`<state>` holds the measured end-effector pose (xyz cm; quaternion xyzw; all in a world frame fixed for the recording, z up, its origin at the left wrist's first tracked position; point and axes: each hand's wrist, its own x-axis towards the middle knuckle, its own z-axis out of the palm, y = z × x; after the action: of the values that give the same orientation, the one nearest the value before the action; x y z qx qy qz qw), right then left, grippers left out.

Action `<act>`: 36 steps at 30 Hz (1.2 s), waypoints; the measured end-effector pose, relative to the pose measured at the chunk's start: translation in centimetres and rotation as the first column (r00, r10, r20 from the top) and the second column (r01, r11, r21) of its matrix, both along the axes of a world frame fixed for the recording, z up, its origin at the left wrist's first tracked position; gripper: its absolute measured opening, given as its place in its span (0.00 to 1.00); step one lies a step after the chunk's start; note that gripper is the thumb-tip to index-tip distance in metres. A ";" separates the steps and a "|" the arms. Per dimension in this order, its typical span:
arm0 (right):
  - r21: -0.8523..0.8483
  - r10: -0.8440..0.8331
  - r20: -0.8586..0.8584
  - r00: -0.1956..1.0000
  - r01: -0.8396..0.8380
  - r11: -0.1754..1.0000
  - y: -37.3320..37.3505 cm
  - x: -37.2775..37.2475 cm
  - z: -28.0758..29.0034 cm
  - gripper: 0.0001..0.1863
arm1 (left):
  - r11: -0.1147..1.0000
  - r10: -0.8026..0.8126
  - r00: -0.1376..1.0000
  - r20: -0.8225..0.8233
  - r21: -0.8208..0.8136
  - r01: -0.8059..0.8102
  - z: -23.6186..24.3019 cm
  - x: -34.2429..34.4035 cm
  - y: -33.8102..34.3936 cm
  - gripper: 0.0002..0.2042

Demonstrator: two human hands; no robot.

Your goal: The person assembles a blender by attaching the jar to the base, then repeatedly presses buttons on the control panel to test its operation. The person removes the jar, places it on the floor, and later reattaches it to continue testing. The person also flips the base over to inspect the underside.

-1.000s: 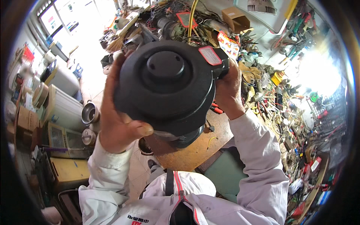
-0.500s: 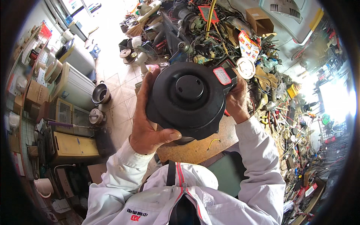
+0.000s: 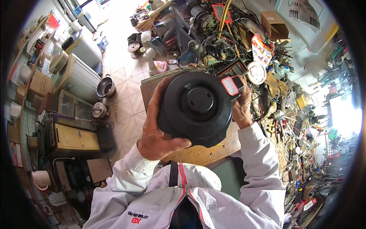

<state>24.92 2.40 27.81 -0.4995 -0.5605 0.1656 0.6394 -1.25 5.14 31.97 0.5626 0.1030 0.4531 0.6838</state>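
Well left of the left hand (image 3: 154, 138): a brown cardboard box (image 3: 40, 84), a low cabinet with a yellow front (image 3: 78, 138) and, less far off, a round metal pot with a dark inside (image 3: 106, 88). Farther out beyond the left hand, a small white plastic fan (image 3: 150, 55). Clamped by the left hand, thumb laid along the lower edge: a large round black plastic housing with a raised central knob (image 3: 196, 105). Held up between both hands, over a brown wooden tabletop (image 3: 187, 155). Below and left of the right hand (image 3: 243, 108), a bent yellow wire (image 3: 216, 148). Gripped in the right hand, fingers mostly hidden: the housing's black block-like projection, near a red-bordered white label (image 3: 230, 86). Just beyond the right hand, a flat round cream disc (image 3: 256, 72).
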 end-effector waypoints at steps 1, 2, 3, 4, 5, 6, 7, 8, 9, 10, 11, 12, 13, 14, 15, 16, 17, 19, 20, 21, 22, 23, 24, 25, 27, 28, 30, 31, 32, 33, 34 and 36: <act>0.004 -0.008 0.010 1.000 0.008 1.000 0.1 -0.1 -0.2 0.12 | 1.000 0.020 1.000 -0.016 -0.008 -0.020 0.0 0.0 -0.1 0.66; 0.010 -0.012 0.021 1.000 0.011 1.000 0.3 -0.2 -0.3 0.11 | 0.999 0.039 0.999 -0.033 -0.016 -0.039 -0.1 -0.3 -0.2 0.66; 0.017 -0.019 0.031 0.999 0.018 1.000 0.4 -0.3 -0.4 0.11 | 0.998 0.057 0.997 -0.050 -0.024 -0.058 -0.2 -0.5 -0.3 0.66; 0.036 -0.009 -0.026 1.000 0.010 0.999 0.4 -0.3 -0.9 0.10 | 0.997 0.069 0.994 -0.081 0.025 -0.067 -0.3 -0.6 -0.1 0.66; 0.044 -0.010 -0.042 0.999 0.012 0.999 0.3 -0.4 -1.1 0.10 | 0.994 0.082 0.990 -0.112 0.075 -0.074 -0.4 -0.8 0.0 0.65; 0.046 -0.006 -0.043 0.999 0.008 0.999 0.3 -0.4 -1.2 0.09 | 0.988 0.102 0.985 -0.136 0.129 -0.085 -0.4 -0.8 0.2 0.65; 0.046 -0.002 -0.051 0.999 0.005 0.999 0.3 -0.5 -1.3 0.09 | 0.989 0.108 0.985 -0.135 0.117 -0.093 -0.4 -0.8 0.1 0.65; 0.034 0.006 -0.049 0.999 -0.004 0.999 0.2 -0.6 -1.3 0.09 | 0.989 0.114 0.984 -0.135 0.105 -0.100 -0.3 -0.8 -0.1 0.65; 0.002 0.039 -0.072 0.997 -0.039 0.999 0.3 -0.4 -1.2 0.09 | 0.990 0.118 0.984 -0.133 0.095 -0.106 -0.1 -0.8 -0.2 0.64; 0.019 0.030 0.007 1.000 -0.030 0.999 0.5 0.2 -1.7 0.11 | 0.991 0.111 0.986 -0.121 0.091 -0.101 -0.2 -0.8 -0.2 0.64; -0.053 -0.019 0.034 0.999 0.021 0.998 0.0 0.1 -1.6 0.14 | 0.992 0.104 0.988 -0.110 0.089 -0.095 -0.5 -0.8 -0.2 0.64; -0.096 -0.061 0.091 0.994 0.070 0.993 -0.1 0.3 -1.8 0.16 | 0.991 0.103 0.990 -0.093 0.092 -0.095 -0.8 -0.8 -0.1 0.64; -0.129 -0.103 0.152 0.983 0.123 0.984 -0.2 0.2 -1.5 0.19 | 0.990 0.102 0.990 -0.096 0.105 -0.092 -0.8 -0.9 0.0 0.63; -0.111 -0.120 0.151 0.981 0.138 0.984 -1.3 -0.4 -0.9 0.23 | 0.989 0.101 0.990 -0.101 0.119 -0.089 -0.8 -1.0 0.0 0.62; -0.044 -0.164 0.024 0.986 0.165 0.985 -2.0 -0.5 -3.1 0.24 | 0.988 0.094 0.990 -0.105 0.135 -0.079 -0.6 -1.1 0.1 0.62; -0.228 -0.217 -0.098 0.971 0.190 0.955 -3.7 -1.6 -2.1 0.25 | 0.987 0.082 0.995 -0.064 0.147 -0.072 -1.1 -1.1 0.2 0.61; -0.137 -0.305 0.072 0.950 0.313 0.940 -5.5 -1.4 -4.4 0.23 | 0.986 0.079 0.996 -0.050 0.150 -0.071 -1.2 -1.0 0.1 0.60; -0.225 -0.366 0.045 0.929 0.366 0.903 -9.9 -2.8 -7.3 0.18 | 0.988 0.059 0.998 -0.031 0.145 -0.053 -1.2 -0.9 0.3 0.60; -0.349 -0.405 -0.016 0.914 0.374 0.859 -12.5 -4.4 -8.5 0.16 | 0.975 0.099 0.993 -0.068 0.205 -0.083 -1.7 -0.9 0.7 0.60; -0.465 -0.389 0.009 0.921 0.348 0.814 -15.3 -5.6 -10.9 0.13 | 0.969 0.112 0.991 -0.071 0.231 -0.093 -1.9 -0.9 0.8 0.60; -0.545 -0.375 0.109 0.921 0.370 0.752 -18.2 -6.5 -14.5 0.12 | 0.963 0.119 0.990 -0.074 0.250 -0.097 -2.1 -0.6 1.1 0.59; -0.628 -0.317 0.087 0.944 0.299 0.718 -21.4 -7.4 -17.0 0.11 | 0.956 0.139 0.988 -0.067 0.271 -0.116 -2.2 -0.6 1.2 0.59; -0.574 -0.335 0.034 0.941 0.293 0.764 -24.1 -9.3 -18.7 0.11 | 0.940 0.168 0.983 -0.074 0.312 -0.137 -1.9 -0.5 1.1 0.59; -0.633 -0.359 -0.113 0.927 0.212 0.745 -26.4 -10.5 -19.6 0.16 | 0.899 0.242 0.967 -0.075 0.392 -0.195 -1.9 -0.6 1.3 0.57; -0.663 -0.411 -0.120 0.904 0.235 0.711 -31.1 -12.5 -22.2 0.16 | 0.790 0.379 0.922 -0.073 0.544 -0.282 -2.2 -0.8 1.5 0.52; -0.733 -0.443 -0.030 0.896 0.282 0.619 -32.1 -13.4 -21.3 0.16 | 0.731 0.416 0.904 -0.103 0.629 -0.265 -1.7 -1.1 1.3 0.48; -0.780 -0.471 0.093 0.877 0.358 0.513 -34.1 -13.9 -21.2 0.15 | 0.604 0.495 0.856 -0.151 0.768 -0.213 0.5 -1.8 1.1 0.42; -0.785 -0.481 0.087 0.873 0.357 0.506 -34.2 -14.1 -20.4 0.15 | 0.646 0.483 0.859 -0.171 0.731 -0.218 1.5 -1.9 0.8 0.35; -0.790 -0.488 0.082 0.869 0.356 0.500 -34.0 -13.9 -19.4 0.15 | 0.653 0.476 0.862 -0.174 0.726 -0.214 1.7 -2.0 0.7 0.34; -0.795 -0.492 0.075 0.867 0.350 0.496 -33.9 -13.8 -18.7 0.15 | 0.658 0.473 0.863 -0.178 0.722 -0.212 1.7 -2.2 0.9 0.33; -0.807 -0.476 0.092 0.874 0.346 0.479 -33.9 -13.3 -19.3 0.14 | 0.658 0.472 0.865 -0.170 0.721 -0.218 1.7 -2.0 1.0 0.32; -0.785 -0.407 0.110 0.907 0.330 0.524 -32.7 -12.1 -18.0 0.13 | 0.662 0.482 0.861 -0.162 0.711 -0.237 1.2 -1.8 1.3 0.31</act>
<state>12.78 -30.28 9.78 -0.8279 -0.2822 0.2777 0.3973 -3.09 6.46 33.16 0.8056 0.1597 0.4839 0.3021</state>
